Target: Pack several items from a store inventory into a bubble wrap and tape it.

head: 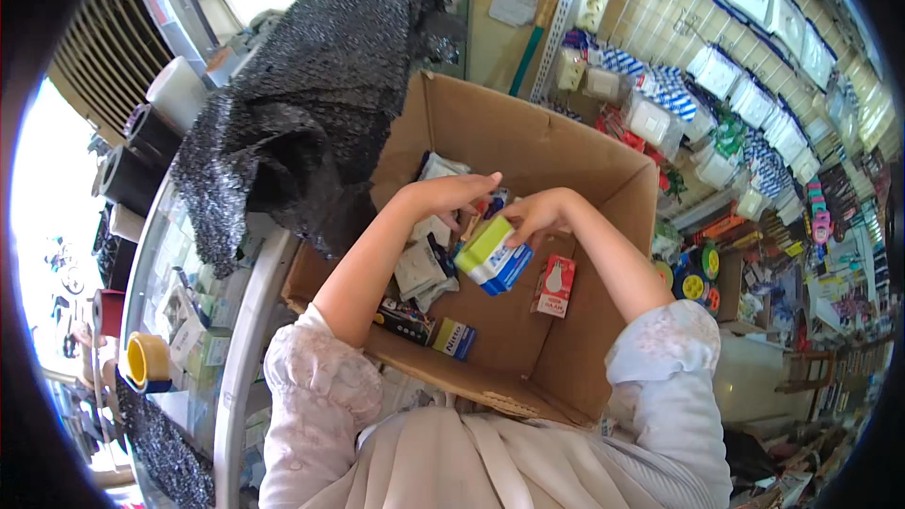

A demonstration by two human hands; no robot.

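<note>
Both of my hands reach into a large open cardboard box point(601, 138). My right hand point(541, 215) grips a small green, white and blue carton point(495, 254) by its upper side. My left hand point(466, 201) is just left of it, fingers bent down among small packs; whether it holds one is hidden. Below my left hand lie white plastic-wrapped packets point(422, 268). A red box with a bulb picture point(555, 286) stands at the right of the box floor. Near the front wall are a yellow and blue Nitto box point(454, 339) and a dark printed box point(404, 322).
Black bubble wrap point(325, 49) drapes over the box's left rear edge. A glass display counter point(233, 367) with tape rolls point(147, 360) stands on the left. Packaged switches and sockets point(650, 116) hang on a wire rack at the right rear.
</note>
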